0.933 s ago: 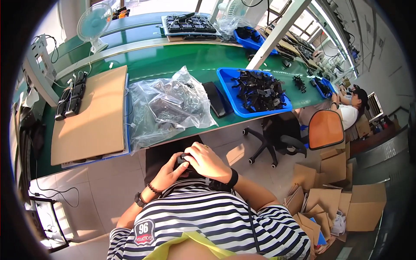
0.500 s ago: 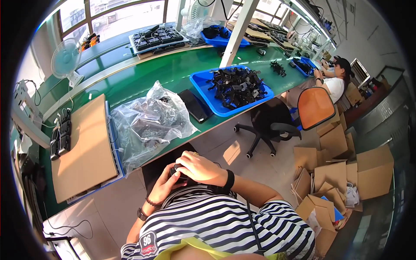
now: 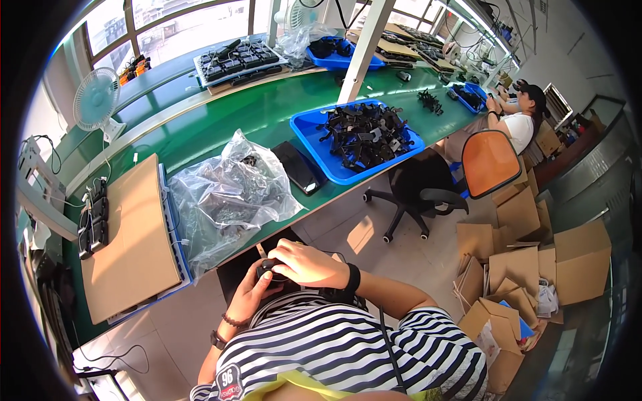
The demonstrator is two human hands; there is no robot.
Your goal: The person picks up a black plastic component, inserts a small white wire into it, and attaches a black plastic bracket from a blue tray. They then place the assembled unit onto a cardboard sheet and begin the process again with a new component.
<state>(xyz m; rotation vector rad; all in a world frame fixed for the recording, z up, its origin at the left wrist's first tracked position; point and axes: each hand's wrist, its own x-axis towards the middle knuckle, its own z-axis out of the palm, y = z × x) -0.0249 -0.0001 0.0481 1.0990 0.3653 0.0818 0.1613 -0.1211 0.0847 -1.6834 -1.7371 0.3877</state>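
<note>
Close to my body, below the bench's front edge, my left hand (image 3: pixel 249 294) is closed around a small rounded black plastic part (image 3: pixel 269 265). My right hand (image 3: pixel 309 264) grips the same part from above, its fingers bent over the top. Between them the hands cover most of it, so its exact kind cannot be made out. A clear plastic bag (image 3: pixel 234 190) with small dark pieces inside lies on the bench just beyond my hands.
On the green bench (image 3: pixel 221 127), a dark flat device (image 3: pixel 297 167) lies beside a blue tray (image 3: pixel 348 178) heaped with black plastic pieces. Cardboard (image 3: pixel 130 240) covers the left end. An office chair (image 3: pixel 491 164) and open cartons (image 3: pixel 518 267) stand right; a seated person (image 3: pixel 518 130) works farther off.
The view has shifted slightly. My hands stay together on the black part, and a little more of it shows between the fingers.
</note>
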